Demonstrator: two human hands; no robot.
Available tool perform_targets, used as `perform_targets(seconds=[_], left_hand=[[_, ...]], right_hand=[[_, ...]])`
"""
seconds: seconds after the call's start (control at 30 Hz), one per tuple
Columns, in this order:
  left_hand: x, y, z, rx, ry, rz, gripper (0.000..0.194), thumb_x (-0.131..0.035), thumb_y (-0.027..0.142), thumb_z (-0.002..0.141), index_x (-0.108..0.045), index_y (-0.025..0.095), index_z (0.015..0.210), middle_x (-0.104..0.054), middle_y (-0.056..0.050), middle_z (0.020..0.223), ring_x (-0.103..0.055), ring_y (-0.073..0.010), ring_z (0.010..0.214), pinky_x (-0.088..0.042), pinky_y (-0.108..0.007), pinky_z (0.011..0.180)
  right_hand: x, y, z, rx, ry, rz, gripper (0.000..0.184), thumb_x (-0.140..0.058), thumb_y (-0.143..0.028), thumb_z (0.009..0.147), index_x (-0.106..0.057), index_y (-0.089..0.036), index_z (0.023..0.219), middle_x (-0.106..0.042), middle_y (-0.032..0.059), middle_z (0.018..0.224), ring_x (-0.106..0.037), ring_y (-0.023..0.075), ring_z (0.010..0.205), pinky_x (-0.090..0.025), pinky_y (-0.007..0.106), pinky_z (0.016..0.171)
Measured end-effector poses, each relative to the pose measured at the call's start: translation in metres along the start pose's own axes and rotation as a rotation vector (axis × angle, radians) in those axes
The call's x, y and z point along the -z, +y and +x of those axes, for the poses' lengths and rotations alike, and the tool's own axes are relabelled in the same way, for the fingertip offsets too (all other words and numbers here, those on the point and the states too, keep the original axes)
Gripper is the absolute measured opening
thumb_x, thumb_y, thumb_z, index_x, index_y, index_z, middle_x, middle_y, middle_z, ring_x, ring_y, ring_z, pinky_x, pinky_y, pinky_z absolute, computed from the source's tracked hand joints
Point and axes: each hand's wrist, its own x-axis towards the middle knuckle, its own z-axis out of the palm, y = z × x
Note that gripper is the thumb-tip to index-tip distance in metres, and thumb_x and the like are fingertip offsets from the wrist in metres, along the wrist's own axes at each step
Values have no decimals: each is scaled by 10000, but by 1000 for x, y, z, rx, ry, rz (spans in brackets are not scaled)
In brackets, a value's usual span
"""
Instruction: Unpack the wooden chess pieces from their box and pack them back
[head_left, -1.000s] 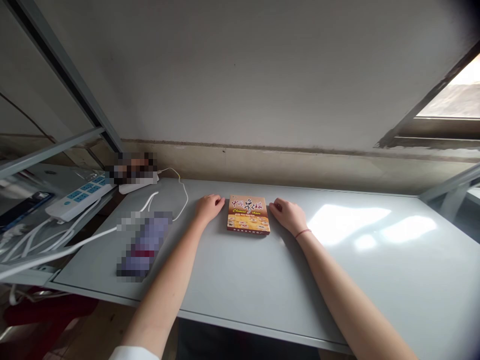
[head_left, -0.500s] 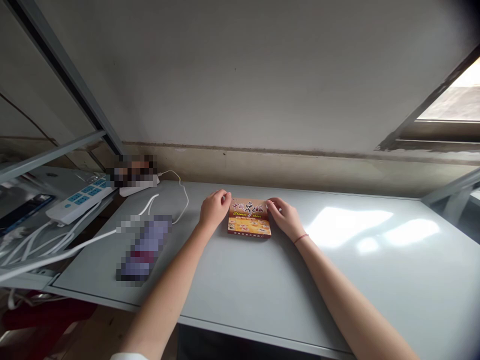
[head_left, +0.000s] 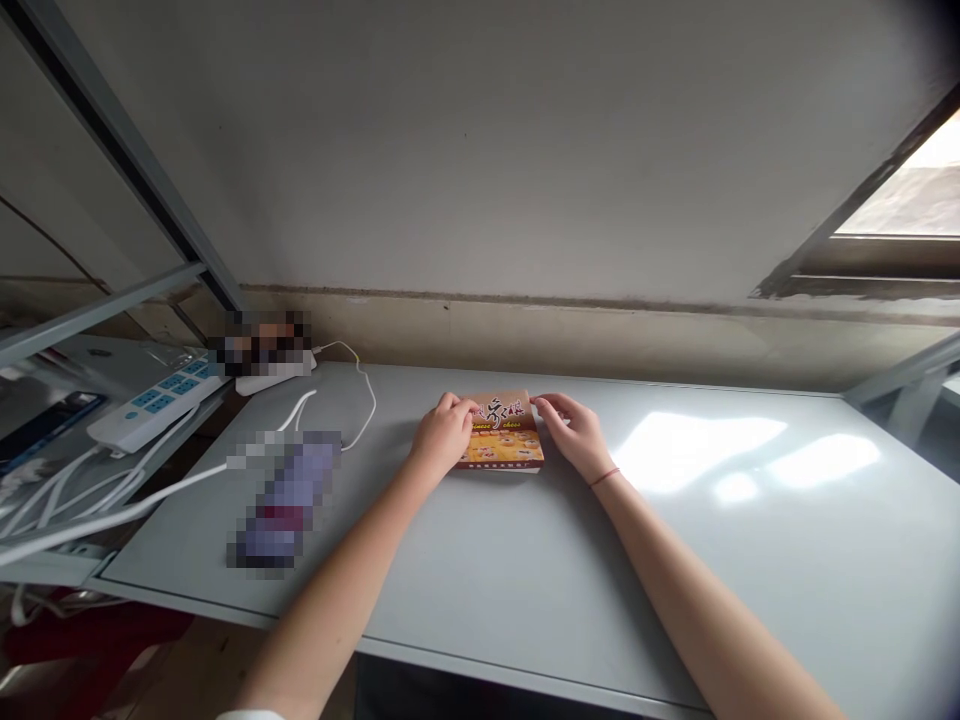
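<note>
A brown and orange Chinese chess box (head_left: 504, 440) with printed lettering lies on the grey table between my hands. My left hand (head_left: 444, 430) is closed on its left side, with the fingers reaching over the top and hiding part of the lettering. At the far right corner of the box, my right hand (head_left: 571, 425) has its bent fingers against the edge; a thin red band circles that wrist. Along the front, a pale strip shows under the printed lid. The inside of the box is hidden.
On the table (head_left: 480, 580) to my left lies a blurred purple object (head_left: 289, 500). Beyond it are white cables (head_left: 150, 510) and a white power strip (head_left: 161, 400) with blue sockets. A wall (head_left: 465, 200) rises behind, and metal frame posts stand at both sides.
My left hand has moved right and over the top of the box. The lid looks slightly raised and shifted, with a pale strip now showing below it. My right hand stays at the edge.
</note>
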Motion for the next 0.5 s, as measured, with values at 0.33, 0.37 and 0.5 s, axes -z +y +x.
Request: perform_targets(seconds=[0.33, 0.37, 0.5], left_hand=[[35, 21, -11, 24, -29, -168, 495, -335, 603, 901, -649, 258, 1068, -661, -40, 1010, -633, -207, 934, -491, -286, 801], [40, 25, -14, -1, -11, -200, 476, -346, 592, 903, -614, 278, 1138, -650, -31, 1072, -625, -199, 968, -490, -278, 822], [49, 40, -25, -137, 57, -221, 548, -540, 502, 835, -441, 321, 1343, -536, -25, 1299, -584, -200, 1072, -502, -268, 836]], right_hand=[[-4, -28, -14, 376, -96, 95, 338, -416, -379, 927, -566, -250, 1201, -514, 73, 1374, -542, 224, 1152, -466, 362, 904], [-5, -30, -15, 412, -108, 63, 348, -410, -367, 930, -549, -258, 1230, -498, 69, 1388, -515, 226, 1189, -459, 372, 924], [-12, -29, -15, 527, -115, -36, 401, -353, -320, 944, -483, -276, 1320, -418, 67, 1448, -430, 235, 1279, -401, 426, 1011]])
